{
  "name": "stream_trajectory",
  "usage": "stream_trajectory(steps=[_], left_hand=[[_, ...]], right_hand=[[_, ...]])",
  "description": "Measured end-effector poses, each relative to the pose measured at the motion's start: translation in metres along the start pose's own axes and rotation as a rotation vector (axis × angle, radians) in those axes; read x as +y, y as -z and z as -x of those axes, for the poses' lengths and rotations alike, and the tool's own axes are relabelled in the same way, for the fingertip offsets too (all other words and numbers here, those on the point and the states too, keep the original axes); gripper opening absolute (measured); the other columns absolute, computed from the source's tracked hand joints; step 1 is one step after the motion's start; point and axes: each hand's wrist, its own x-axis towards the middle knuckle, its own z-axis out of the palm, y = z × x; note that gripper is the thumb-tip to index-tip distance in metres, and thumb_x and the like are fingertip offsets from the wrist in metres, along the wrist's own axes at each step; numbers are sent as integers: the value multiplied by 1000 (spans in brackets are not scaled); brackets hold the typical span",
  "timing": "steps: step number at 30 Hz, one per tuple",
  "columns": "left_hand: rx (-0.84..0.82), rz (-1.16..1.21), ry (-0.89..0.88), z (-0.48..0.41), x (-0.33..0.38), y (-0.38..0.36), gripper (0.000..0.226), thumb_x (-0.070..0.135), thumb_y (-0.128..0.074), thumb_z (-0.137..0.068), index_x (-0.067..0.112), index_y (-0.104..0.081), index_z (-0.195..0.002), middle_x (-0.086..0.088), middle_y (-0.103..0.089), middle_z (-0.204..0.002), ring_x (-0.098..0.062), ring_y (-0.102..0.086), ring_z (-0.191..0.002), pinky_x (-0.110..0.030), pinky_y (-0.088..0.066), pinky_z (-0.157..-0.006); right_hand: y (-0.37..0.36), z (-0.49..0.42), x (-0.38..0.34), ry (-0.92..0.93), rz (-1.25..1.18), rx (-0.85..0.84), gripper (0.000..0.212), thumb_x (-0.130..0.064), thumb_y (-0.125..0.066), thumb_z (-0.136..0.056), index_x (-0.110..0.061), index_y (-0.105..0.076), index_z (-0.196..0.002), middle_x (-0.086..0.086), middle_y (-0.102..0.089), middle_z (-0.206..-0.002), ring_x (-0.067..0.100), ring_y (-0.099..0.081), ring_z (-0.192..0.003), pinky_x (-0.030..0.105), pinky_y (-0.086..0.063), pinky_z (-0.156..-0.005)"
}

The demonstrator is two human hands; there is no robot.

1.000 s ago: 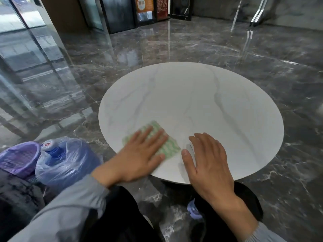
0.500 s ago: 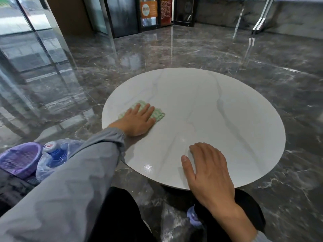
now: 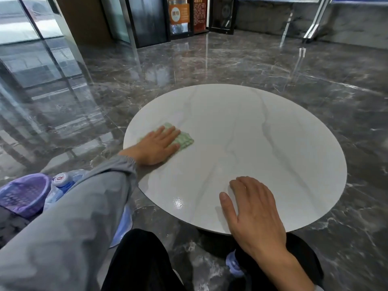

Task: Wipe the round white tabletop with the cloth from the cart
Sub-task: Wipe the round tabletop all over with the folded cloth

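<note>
The left hand (image 3: 156, 144) pressed the cloth (image 3: 184, 139) flat-fingered near the tabletop (image 3: 262, 143)'s left edge, mid-wipe. The right hand (image 3: 254, 208) rested open on the near rim; the far side probably needed the next pass.

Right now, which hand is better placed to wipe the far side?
Left, probably. The left hand presses flat on the green cloth on the tabletop; the right hand rests bare near the edge.

Single view, head-worn, wide-angle. Faces forward and down. Round white worktop (image 3: 262, 143) seen obliquely from above, from its near edge, filling mid-frame. Close range: grey sleeve (image 3: 63, 227) and dark trouser legs (image 3: 142, 259) large in lower frame. Marble floor (image 3: 210, 64) runs ahead to doors (image 3: 151, 22) at top edge. Straight lines bow near margins.
</note>
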Motion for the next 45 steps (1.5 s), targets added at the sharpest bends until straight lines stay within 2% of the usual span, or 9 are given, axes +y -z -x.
stream_trajectory(steps=[5,14,18,23,29,33,36,40,45], left_hand=[[-16,16,55,-22,23,5,64,55,-15,-109,33,6,-165,7,11,-174,-27,13,-160,-48,2,-129],[29,-66,-536,71,130,-27,65,66,-4,-103,42,19,-159,14,20,-171,-13,28,-155,-35,20,-125],[43,-6,-218,32,60,-11,65,62,-16,-107,40,8,-164,12,13,-173,-13,19,-158,-31,11,-127],[1,26,110,-2,-12,0,65,58,-16,-108,36,6,-165,9,11,-174,-22,12,-161,-43,2,-129],[74,34,-68,54,58,-26,79,72,6,-90,41,11,-163,15,16,-171,-18,20,-159,-42,10,-129],[131,82,-211,118,74,-44,67,75,3,-96,53,16,-158,26,25,-165,-3,32,-152,-31,19,-125],[97,101,-142,109,36,-34,76,88,16,-79,62,16,-150,29,24,-163,-2,28,-153,-27,17,-125],[76,89,84,66,-33,-19,112,100,18,-61,49,6,-160,18,8,-171,-13,11,-160,-36,5,-129],[60,67,147,58,-25,-16,86,75,1,-86,40,2,-165,10,6,-174,-21,9,-161,-44,1,-130]], right_hand=[[-2,0,-1,-29,-34,18,59,-60,-23,-106,-19,-56,-134,0,-53,-138,24,-45,-135,46,-37,-116],[-4,3,0,-28,-95,82,65,-58,-25,-107,-14,-42,-151,4,-44,-151,24,-37,-144,43,-28,-121],[-4,3,-1,-36,-71,88,64,-61,-22,-107,-15,-50,-143,3,-52,-142,26,-44,-137,46,-33,-118],[-5,1,1,2,-14,71,55,-54,-28,-107,-15,-61,-127,4,-56,-129,28,-51,-126,50,-41,-112],[-6,0,3,26,8,82,55,-53,-27,-107,-14,-62,-124,4,-57,-126,29,-53,-122,50,-41,-111],[-6,-1,3,17,-2,53,62,-58,-19,-107,-17,-61,-127,2,-55,-131,27,-50,-127,50,-39,-113],[-6,-1,4,22,0,43,61,-58,-20,-107,-18,-60,-126,1,-55,-131,27,-49,-128,48,-38,-114],[-5,-1,3,25,5,43,56,-57,-23,-106,-18,-60,-123,0,-55,-128,26,-49,-126,45,-37,-113],[-5,0,3,39,33,77,47,-51,-32,-106,-16,-63,-115,0,-57,-119,26,-53,-116,44,-40,-108]])
